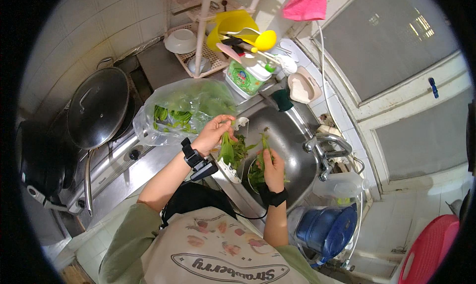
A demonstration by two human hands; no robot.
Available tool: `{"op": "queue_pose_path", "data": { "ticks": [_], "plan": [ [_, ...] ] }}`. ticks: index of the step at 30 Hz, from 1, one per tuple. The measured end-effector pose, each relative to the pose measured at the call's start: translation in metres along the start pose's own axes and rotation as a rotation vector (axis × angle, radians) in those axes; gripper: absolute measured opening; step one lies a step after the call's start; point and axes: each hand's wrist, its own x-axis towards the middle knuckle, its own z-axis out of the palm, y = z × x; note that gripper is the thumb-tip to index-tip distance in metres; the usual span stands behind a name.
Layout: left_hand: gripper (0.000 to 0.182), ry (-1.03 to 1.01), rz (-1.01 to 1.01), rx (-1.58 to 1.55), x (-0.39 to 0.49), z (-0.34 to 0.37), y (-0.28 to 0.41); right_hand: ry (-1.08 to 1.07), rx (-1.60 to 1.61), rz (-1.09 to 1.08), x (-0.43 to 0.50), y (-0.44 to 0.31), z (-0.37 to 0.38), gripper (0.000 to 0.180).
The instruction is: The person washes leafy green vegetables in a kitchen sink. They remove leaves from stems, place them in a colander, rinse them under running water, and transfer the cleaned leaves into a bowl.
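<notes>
My left hand (217, 132) pinches a leafy green stem (227, 150) above a clear-sided holder at the sink's left edge, where more greens (240, 149) lie. Over the stainless steel sink (297, 150), my right hand (273, 168) holds a piece of leafy greens (264, 146) between thumb and fingers. Below the right hand, partly hidden by it, a bowl of green leaves (254, 178) rests in the sink. A clear plastic bag (208, 94) of leafy greens lies on the counter beyond my left hand, its mouth towards the stove.
A lidded wok (98, 107) sits on the gas stove at left. Behind the sink stand a plastic tub (245, 77), utensils and a dish rack (219, 63). The faucet (334, 146) is at right, near a plastic bottle (338, 185) and a blue water jug (327, 230).
</notes>
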Motion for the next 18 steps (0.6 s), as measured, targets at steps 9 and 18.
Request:
{"op": "queue_pose_path", "data": {
  "ticks": [9,18],
  "plan": [
    [0.029,0.167,-0.062,-0.279,-0.04,-0.047,0.009,-0.264,-0.135,0.017,0.002,-0.001,0.04,0.023],
    [0.06,0.398,0.256,-0.207,-0.085,-0.104,0.026,-0.694,-0.167,-0.065,0.057,0.015,0.147,0.028]
  ]
}}
